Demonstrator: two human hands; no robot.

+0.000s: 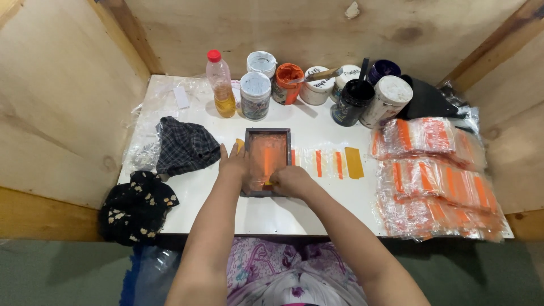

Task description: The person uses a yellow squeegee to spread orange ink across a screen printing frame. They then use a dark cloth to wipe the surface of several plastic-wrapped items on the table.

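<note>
A small dark-framed printing screen [267,133], smeared with orange ink, lies flat on the white table [317,127]. My left hand [233,163] presses flat on the frame's left edge. My right hand [292,180] is closed on a small squeegee at the screen's near end; the tool is mostly hidden by the fingers. Beside the frame on the right lie a few clear strips with orange stripes [328,163] and a yellow-orange piece [354,162].
Several paint jars [255,95] and a plastic bottle of amber liquid [221,85] stand along the back. Piles of orange-printed clear bags [436,175] fill the right side. A checked cloth [184,146] and a dark flowered cloth [136,207] lie left. Plywood walls surround the table.
</note>
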